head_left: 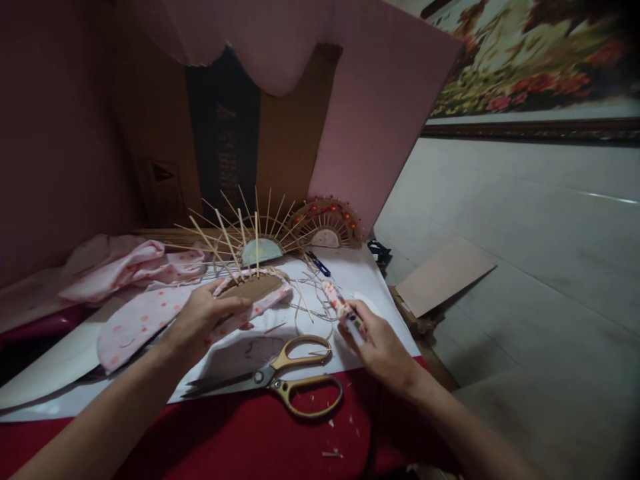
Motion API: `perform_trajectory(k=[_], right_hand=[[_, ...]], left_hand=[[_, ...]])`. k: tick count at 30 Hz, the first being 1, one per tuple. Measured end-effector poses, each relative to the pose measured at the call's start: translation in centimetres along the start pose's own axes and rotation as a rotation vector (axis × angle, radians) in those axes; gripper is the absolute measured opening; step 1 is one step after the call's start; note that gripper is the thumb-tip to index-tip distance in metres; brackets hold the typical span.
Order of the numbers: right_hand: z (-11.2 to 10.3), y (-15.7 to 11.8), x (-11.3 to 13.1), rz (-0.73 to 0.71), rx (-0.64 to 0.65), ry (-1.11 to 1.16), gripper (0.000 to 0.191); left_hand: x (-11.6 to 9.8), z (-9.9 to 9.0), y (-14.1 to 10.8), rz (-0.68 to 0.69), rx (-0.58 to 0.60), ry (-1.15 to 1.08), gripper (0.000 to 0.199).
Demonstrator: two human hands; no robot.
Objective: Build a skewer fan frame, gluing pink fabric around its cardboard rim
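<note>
My left hand [207,308] grips a cardboard half-disc [260,288]. Polka-dot cloth wraps its edge, and several thin wooden sticks [229,237] rise out of it. My right hand [375,343] is closed round a small floral-patterned tool [336,299] with a pale body; the fingers cover part of it, so its exact kind does not show. It is held apart from the half-disc, to its right. Below and between both hands lie large scissors [259,377] with yellow handles, blades pointing left.
Behind stand a green-centred stick fan [263,251] and a fan with red beads [326,237]. Blue thread snips [319,263] and loose twine lie nearby. Pink dotted cloth [140,320] is at left. A cardboard box [295,127] rises behind; a cardboard sheet [445,273] leans at right.
</note>
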State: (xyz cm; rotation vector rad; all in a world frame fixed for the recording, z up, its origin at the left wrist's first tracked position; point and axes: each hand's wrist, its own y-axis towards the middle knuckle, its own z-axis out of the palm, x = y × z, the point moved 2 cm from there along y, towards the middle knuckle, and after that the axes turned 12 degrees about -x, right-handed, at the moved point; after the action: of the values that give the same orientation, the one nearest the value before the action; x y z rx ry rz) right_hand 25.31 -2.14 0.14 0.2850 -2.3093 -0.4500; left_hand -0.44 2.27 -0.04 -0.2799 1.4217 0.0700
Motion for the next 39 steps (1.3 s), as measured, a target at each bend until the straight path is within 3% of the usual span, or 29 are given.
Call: perform_trajectory(k=[6, 12, 15, 19, 23, 28, 31, 34, 39], right_hand=[[0.2, -2.3, -3.1, -0.02, 0.133, -0.488, 0.029], [-1.3, -3.7, -4.5, 0.077, 0.097, -0.681, 0.03], [-1.7, -4.1, -5.2, 0.1, 0.151, -0.766, 0.034], [-2.5, -2.8, -4.1, 0.01, 0.191, -0.896, 0.035], [-0.6, 1.6, -1.4, -0.099, 0.151, -0.645, 0.026], [5.9, 7.1, -0.3, 0.014, 0.18, -0.473, 0.022], [8.0, 8.7, -0.5, 0.059, 0.175, -0.398, 0.017], [7.3, 9.6, -0.6, 0.066, 0.133, -0.25, 0.01], [3.9, 9.0, 0.4, 0.107, 0.053, 0.15, 0.028]], left_hand=[[-0.4, -0.5, 0.0, 0.024, -0.024, 0.005, 0.027], [-0.1, -0.5, 0.2, 0.029, -0.031, 0.033, 0.026], [0.0, -0.4, 0.3, 0.029, -0.037, 0.031, 0.022], [-0.1, -0.4, 0.1, 0.055, -0.043, 0.025, 0.022], [-0.4, -0.8, 0.2, 0.056, -0.044, 0.016, 0.022], [-0.9, -1.1, 0.7, 0.037, -0.103, -0.026, 0.033], [-1.0, -0.9, 0.6, 0.034, -0.097, -0.021, 0.032], [-0.9, -0.6, 0.1, 0.047, -0.076, -0.004, 0.03], [-0.2, 0.7, -1.3, -0.062, 0.144, 0.005, 0.028]])
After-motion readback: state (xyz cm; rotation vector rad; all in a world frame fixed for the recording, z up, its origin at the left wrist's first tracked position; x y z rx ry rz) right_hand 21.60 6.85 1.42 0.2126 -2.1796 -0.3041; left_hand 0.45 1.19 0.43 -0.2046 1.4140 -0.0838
